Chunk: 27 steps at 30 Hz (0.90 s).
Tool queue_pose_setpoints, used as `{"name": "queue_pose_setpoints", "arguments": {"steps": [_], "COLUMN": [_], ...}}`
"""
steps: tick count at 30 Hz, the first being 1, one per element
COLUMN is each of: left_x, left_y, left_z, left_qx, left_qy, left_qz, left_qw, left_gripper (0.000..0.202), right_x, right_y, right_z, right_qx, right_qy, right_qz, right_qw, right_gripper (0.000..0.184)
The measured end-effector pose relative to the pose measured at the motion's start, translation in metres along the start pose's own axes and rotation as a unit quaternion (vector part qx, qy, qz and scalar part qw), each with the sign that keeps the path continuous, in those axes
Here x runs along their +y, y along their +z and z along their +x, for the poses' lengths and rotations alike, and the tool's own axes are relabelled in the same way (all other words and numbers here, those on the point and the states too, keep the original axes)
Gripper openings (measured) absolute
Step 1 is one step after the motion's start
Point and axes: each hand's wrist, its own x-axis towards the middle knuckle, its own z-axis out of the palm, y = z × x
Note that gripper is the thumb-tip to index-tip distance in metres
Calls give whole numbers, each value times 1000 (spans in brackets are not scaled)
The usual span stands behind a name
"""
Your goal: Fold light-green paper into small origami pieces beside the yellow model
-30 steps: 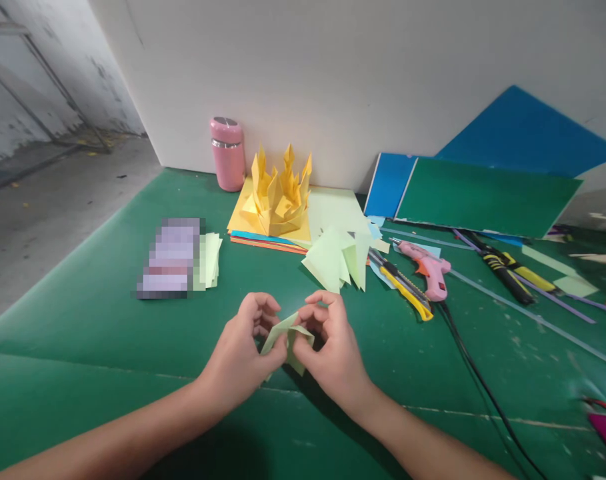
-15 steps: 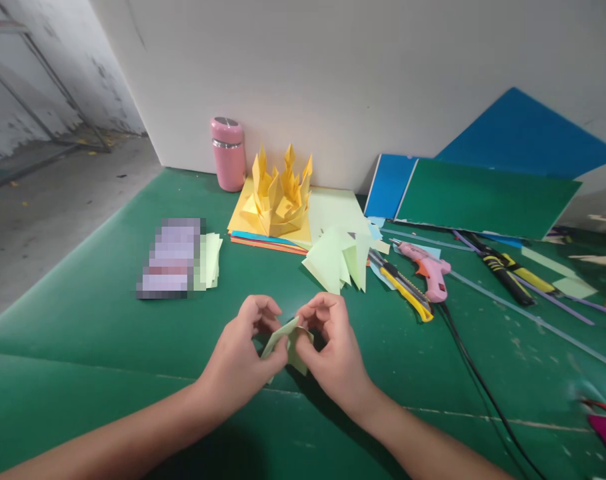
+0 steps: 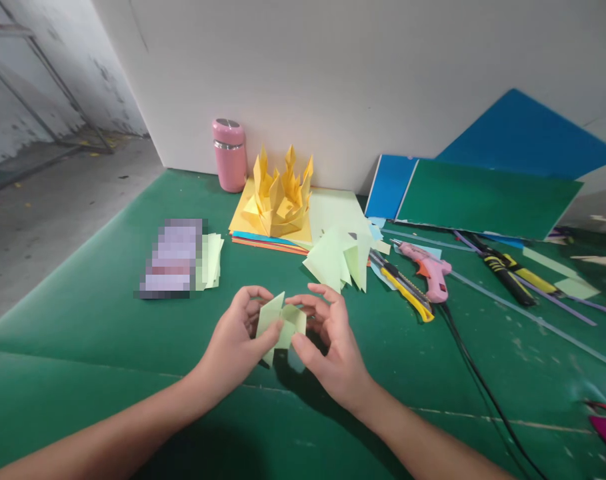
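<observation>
A small piece of folded pale green paper [image 3: 287, 337] is between my hands, above the near part of the green table. My left hand [image 3: 237, 340] pinches its left side, with the thumb across the front and the fingers curled behind. At the paper's right edge, my right hand [image 3: 335, 350] has its thumb against the lower corner, while its fingers curve behind the paper. Two flaps stand up from the fold with a gap between them. The back of the paper is hidden.
Beyond my hands lie pale green paper pieces [image 3: 327, 257]. A yellow folded-paper crown [image 3: 277, 207] sits on coloured sheets beside a pink flask [image 3: 231, 160]. To the right are a yellow utility knife [image 3: 405, 290], a pink glue gun [image 3: 430, 270] and its cable. A blurred-out object [image 3: 173, 257] lies left.
The paper has turned and risen slightly, so its front and two flaps now show more. My right hand's fingers have spread a little and its thumb has shifted to the paper's edge.
</observation>
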Motion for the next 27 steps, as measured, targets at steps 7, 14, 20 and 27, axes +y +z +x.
{"name": "queue_pose_setpoints", "arguments": {"steps": [7, 14, 20, 27], "left_x": [9, 7, 8, 11], "left_y": [-1, -2, 0, 0], "left_z": [4, 3, 2, 1], "left_qx": [50, 52, 47, 36], "left_qy": [-58, -59, -47, -35], "left_qz": [-19, -21, 18, 25], "left_qw": [997, 997, 998, 998], "left_gripper": [39, 33, 29, 30], "right_x": [3, -1, 0, 0], "right_y": [-3, -8, -10, -10], "right_z": [-1, 2, 2, 3], "right_qx": [15, 23, 23, 32], "right_qy": [-122, -153, -215, -158], "right_qz": [-117, -220, -271, -294], "right_qw": [985, 963, 938, 942], "right_gripper": [31, 27, 38, 28]}}
